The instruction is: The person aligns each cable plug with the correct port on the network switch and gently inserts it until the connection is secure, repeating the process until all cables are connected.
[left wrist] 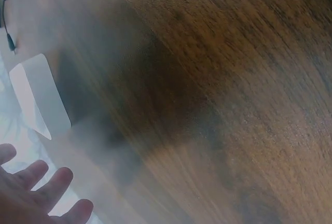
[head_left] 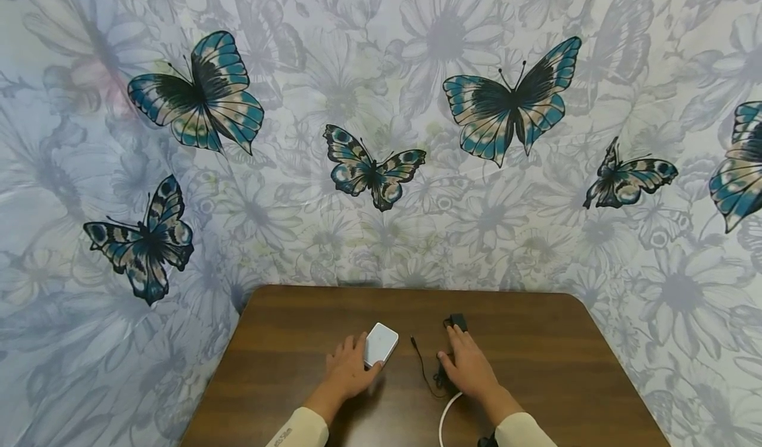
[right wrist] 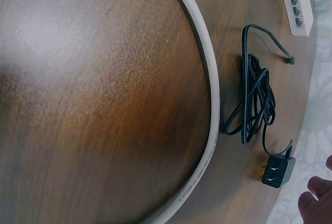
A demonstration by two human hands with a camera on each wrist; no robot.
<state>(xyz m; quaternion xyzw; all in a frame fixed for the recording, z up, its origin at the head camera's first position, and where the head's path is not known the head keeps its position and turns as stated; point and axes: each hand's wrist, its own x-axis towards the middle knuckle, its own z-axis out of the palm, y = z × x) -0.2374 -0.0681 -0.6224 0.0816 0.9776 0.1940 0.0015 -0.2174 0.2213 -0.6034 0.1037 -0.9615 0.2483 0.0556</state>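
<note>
A small white network switch [head_left: 381,344] lies on the table; a row of ports shows on its side in the right wrist view [right wrist: 299,11]. My left hand [head_left: 348,367] is at its left side, fingers spread, and in the left wrist view a gap separates the fingertips [left wrist: 62,177] from the switch [left wrist: 46,97]. To the right, a black power adapter [right wrist: 278,171] with two prongs lies beside its coiled black cord [right wrist: 257,99]. Over these, partly covering them in the head view, is my right hand [head_left: 470,367], fingers extended, holding nothing.
A thick white cable [right wrist: 213,94] curves across the brown wooden table [head_left: 286,341] near my right forearm. The cord's thin plug end [head_left: 413,341] points toward the back between my hands. Behind the table's far edge hangs a butterfly-patterned cloth wall [head_left: 357,248].
</note>
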